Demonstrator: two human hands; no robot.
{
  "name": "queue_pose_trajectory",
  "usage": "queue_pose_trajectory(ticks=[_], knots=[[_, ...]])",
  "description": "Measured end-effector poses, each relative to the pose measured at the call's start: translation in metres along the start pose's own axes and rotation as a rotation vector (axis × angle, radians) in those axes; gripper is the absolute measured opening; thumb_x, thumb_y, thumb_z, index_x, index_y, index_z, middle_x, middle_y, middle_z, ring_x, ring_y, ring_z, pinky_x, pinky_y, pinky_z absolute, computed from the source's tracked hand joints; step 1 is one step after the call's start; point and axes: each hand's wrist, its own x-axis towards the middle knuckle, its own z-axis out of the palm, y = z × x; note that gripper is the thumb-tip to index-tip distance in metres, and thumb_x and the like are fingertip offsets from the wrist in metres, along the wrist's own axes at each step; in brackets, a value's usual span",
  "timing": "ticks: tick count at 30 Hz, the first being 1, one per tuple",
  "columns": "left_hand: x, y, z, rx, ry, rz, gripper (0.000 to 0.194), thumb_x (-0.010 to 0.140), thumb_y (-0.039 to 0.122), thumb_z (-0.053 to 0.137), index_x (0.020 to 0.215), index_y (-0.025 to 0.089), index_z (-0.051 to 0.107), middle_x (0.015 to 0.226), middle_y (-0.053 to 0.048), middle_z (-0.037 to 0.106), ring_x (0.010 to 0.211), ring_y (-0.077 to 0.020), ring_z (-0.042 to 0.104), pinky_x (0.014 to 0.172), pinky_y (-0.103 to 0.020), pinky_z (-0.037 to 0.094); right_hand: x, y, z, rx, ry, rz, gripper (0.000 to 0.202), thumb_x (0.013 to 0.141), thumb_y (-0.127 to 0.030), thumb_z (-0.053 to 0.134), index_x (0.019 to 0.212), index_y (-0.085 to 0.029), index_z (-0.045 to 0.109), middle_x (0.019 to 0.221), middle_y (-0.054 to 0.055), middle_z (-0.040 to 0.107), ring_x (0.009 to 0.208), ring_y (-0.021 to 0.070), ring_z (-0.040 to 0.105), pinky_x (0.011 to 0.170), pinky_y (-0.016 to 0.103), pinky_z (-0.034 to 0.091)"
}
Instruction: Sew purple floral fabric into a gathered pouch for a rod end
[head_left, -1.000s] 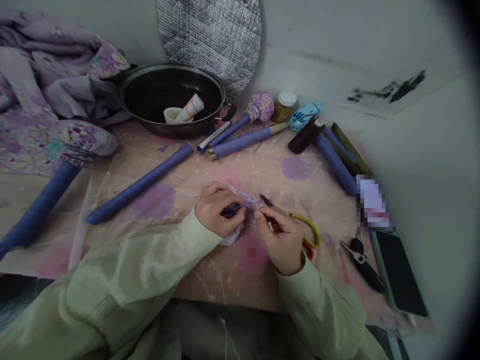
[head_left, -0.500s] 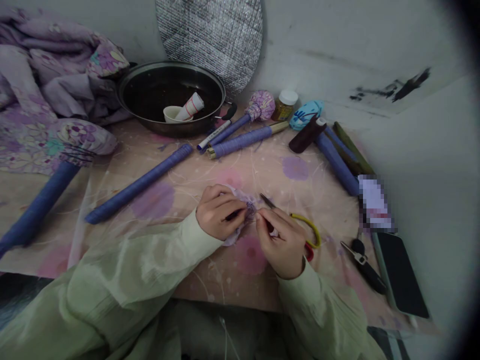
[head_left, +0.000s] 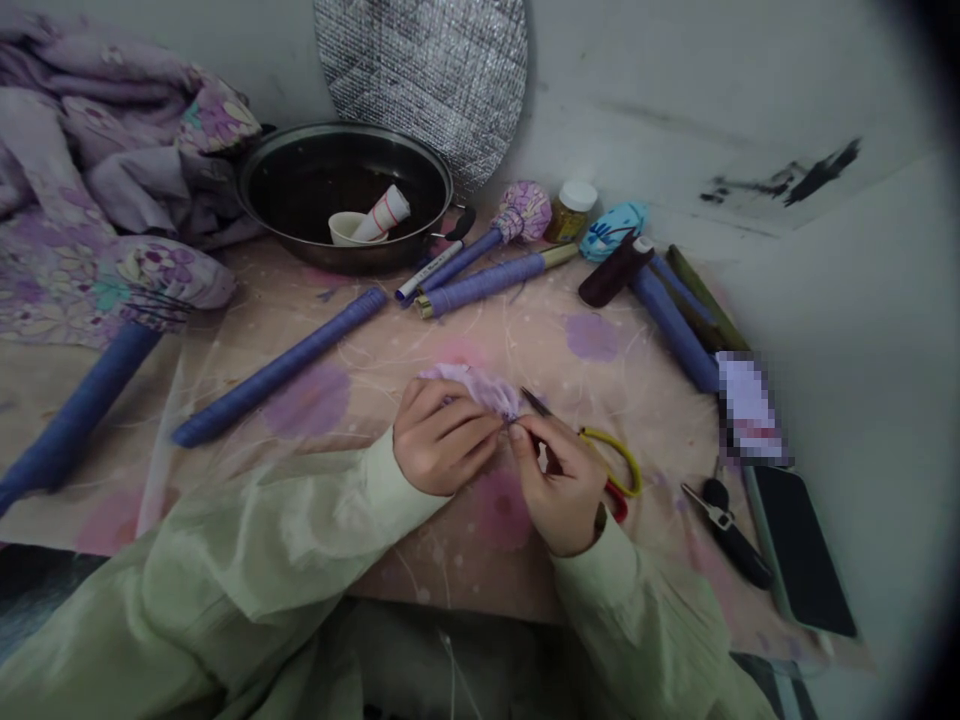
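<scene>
A small, gathered piece of light purple cloth (head_left: 480, 385) lies between my hands, its bunched end dark with thread. My left hand (head_left: 444, 437) is closed on the cloth from the left, fingers bent over it. From the right, my right hand (head_left: 562, 480) pinches at the bunched end; anything finer between its fingertips is too small to make out. Scissors with a yellow and red handle (head_left: 628, 460) lie partly under my right hand, their dark tip showing beyond the fingers.
A blue wrapped stick (head_left: 281, 368) lies to the left. Behind are a black pan (head_left: 259, 215) holding a small cup, a marker (head_left: 430, 272), more wrapped sticks, a jar (head_left: 571, 212) and a dark thread spool (head_left: 615, 272). Keys (head_left: 716, 508) and a phone (head_left: 801, 550) are at right.
The cloth has turned and now shows more above my left hand. My left fingers have shifted and lie closer together, and both hands have moved slightly.
</scene>
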Motion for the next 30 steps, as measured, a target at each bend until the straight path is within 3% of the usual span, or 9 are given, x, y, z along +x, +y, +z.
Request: queue_pose_trajectory(ticks=[10,30], knots=[[0.0039,0.0008,-0.0079,0.046,-0.005,-0.013,0.010,0.071,0.017,0.068,0.076,0.022,0.061,0.067,0.006,0.068,0.069,-0.0151,0.058,0.061,-0.031,0.041,-0.0030,0.0050,-0.0004,0.139,-0.008,0.039,0.015,0.073,-0.006,0.058,0.081,-0.018,0.062,0.068,0.001,0.062,0.062,0.0135,0.058,0.057,0.028,0.047],[-0.0022,0.0034,-0.0047,-0.030,-0.061,-0.005,0.010,0.077,0.016,0.063,0.086,0.020,0.063,0.079,0.001,0.070,0.079,-0.0173,0.060,0.065,-0.030,0.049,-0.0076,0.0072,0.0018,0.115,0.021,0.103,0.008,0.077,-0.014,0.057,0.077,-0.019,0.063,0.067,0.001,0.062,0.062,0.0138,0.058,0.057,0.027,0.050]])
